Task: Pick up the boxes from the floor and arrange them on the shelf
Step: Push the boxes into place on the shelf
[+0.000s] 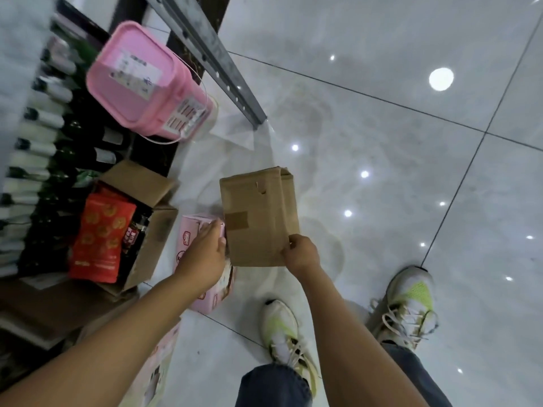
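**Gripping two boxes above the tiled floor**

Right hand (pixel 301 252): fingers curled, pinching lower right corner of brown cardboard box (pixel 258 215), held upright. Left hand (pixel 202 254): fingers wrapped over top of pink box (pixel 205 295), just left of and touching the brown one. Open carton (pixel 152 230) with red packets (pixel 100 236) beside the shelf (pixel 32 160). Pink tub (pixel 147 80) farther off.

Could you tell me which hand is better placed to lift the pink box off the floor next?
Left. The left hand already rests on the pink box, its fingers over the top edge. The right hand is busy pinching the brown cardboard box.
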Action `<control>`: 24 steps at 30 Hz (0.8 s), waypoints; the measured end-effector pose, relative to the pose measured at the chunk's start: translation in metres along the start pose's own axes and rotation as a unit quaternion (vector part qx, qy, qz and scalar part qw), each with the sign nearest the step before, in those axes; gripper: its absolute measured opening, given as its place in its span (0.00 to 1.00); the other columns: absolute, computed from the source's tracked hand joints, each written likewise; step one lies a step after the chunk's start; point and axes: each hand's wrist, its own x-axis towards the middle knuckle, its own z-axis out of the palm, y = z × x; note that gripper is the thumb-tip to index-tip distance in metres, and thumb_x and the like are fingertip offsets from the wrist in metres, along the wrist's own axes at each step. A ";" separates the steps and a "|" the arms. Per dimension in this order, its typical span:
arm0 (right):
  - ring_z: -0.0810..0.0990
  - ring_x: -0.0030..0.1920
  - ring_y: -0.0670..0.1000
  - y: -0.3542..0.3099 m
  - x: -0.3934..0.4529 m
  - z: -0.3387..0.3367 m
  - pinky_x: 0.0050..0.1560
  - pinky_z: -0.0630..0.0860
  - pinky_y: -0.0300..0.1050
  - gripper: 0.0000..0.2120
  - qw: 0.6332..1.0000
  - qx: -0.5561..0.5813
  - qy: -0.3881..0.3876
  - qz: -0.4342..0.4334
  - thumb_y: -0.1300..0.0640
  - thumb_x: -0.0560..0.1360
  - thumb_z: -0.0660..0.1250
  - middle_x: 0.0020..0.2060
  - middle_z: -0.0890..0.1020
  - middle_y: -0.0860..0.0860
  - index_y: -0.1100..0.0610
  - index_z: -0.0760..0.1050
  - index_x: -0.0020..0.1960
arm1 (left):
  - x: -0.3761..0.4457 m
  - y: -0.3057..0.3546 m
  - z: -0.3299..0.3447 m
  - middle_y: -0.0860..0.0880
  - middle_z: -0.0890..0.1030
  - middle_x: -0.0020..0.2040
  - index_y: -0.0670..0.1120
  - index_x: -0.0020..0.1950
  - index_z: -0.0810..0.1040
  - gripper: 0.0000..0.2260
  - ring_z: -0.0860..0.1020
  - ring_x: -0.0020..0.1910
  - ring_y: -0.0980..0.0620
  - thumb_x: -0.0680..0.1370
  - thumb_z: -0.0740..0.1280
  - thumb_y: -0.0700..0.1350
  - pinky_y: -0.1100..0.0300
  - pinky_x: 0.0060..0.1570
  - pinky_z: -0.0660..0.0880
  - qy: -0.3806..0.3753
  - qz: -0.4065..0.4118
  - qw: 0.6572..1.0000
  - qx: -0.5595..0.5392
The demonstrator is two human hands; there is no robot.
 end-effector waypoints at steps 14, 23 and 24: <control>0.78 0.55 0.63 -0.024 0.010 0.034 0.54 0.77 0.55 0.19 0.996 0.069 0.033 0.037 0.63 0.75 0.61 0.55 0.77 0.61 0.65 0.62 0.64 | 0.031 0.033 -0.045 0.48 0.50 0.79 0.49 0.79 0.50 0.23 0.48 0.78 0.53 0.84 0.49 0.47 0.59 0.73 0.48 0.021 0.050 0.998 0.018; 0.81 0.46 0.58 -0.006 -0.061 0.005 0.39 0.72 0.47 0.15 0.990 -0.077 0.079 -0.089 0.63 0.74 0.63 0.45 0.80 0.56 0.61 0.64 0.58 | -0.006 0.041 -0.062 0.43 0.68 0.73 0.47 0.75 0.63 0.19 0.68 0.69 0.40 0.84 0.52 0.45 0.51 0.66 0.66 -0.013 0.028 1.000 -0.003; 0.81 0.46 0.58 -0.007 -0.073 -0.009 0.39 0.72 0.47 0.16 0.987 -0.096 0.081 -0.099 0.62 0.74 0.63 0.46 0.80 0.56 0.61 0.63 0.60 | -0.020 0.051 -0.069 0.44 0.68 0.73 0.49 0.76 0.63 0.19 0.70 0.68 0.38 0.84 0.52 0.45 0.49 0.65 0.68 -0.011 0.025 0.999 -0.023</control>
